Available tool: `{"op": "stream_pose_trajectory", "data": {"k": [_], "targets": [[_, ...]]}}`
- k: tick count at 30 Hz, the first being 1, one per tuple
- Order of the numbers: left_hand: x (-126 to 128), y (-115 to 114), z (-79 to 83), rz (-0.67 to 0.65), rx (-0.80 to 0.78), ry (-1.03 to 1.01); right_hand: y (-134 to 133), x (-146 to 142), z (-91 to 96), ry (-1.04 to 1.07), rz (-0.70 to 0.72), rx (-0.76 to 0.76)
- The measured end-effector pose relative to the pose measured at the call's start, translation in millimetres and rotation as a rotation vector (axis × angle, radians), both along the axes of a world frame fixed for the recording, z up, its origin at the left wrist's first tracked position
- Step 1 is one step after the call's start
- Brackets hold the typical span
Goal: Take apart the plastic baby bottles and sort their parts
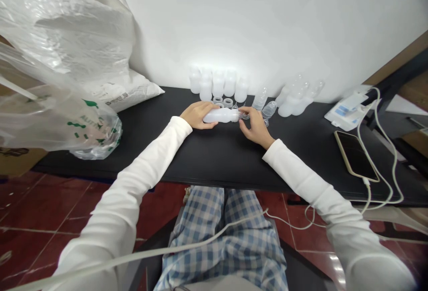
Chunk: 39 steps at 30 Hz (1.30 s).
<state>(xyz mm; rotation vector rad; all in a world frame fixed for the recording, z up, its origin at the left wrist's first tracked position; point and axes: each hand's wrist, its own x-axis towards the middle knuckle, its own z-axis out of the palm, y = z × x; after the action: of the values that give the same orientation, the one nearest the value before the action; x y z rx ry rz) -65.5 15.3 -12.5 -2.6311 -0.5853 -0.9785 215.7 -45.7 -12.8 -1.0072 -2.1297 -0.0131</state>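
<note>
A white translucent baby bottle (221,115) lies sideways above the table, its neck pointing right. My left hand (198,114) is wrapped round its base end. At the neck, the fingers of my right hand (254,126) pinch a small clear piece that looks like a nipple; the fingers partly hide it. Just behind the bottle lie several clear screw rings (228,102). Clear domed caps (269,110) are beside my right hand, next to a stack of clear caps (260,98).
Several white bottles (218,84) stand along the wall, and capped bottles (294,101) are grouped farther right. A charging phone (356,155), a power strip (347,110) and loose cables take up the right side. Plastic bags (90,123) crowd the left of the black table (214,161).
</note>
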Motion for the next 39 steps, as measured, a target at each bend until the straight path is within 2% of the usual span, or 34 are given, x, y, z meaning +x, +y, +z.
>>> {"op": "stream_pose_trajectory", "data": {"k": [8, 26, 33, 39], "targets": [[-1.7, -1.0, 1.0, -0.001, -0.045, -0.021, 4.9, 2.7, -3.2, -0.009, 0.031, 0.041], [2.0, -4.2, 2.2, 0.004, 0.017, 0.033, 7.0, 4.2, -1.6, -0.084, -0.052, -0.088], [-0.9, -1.7, 2.7, 0.023, -0.077, 0.014, 3.0, 3.1, 1.6, -0.067, 0.003, -0.084], [-2.7, -1.8, 3.8, 0.032, -0.057, 0.04, 7.0, 5.6, -0.8, -0.074, 0.041, -0.1]]}}
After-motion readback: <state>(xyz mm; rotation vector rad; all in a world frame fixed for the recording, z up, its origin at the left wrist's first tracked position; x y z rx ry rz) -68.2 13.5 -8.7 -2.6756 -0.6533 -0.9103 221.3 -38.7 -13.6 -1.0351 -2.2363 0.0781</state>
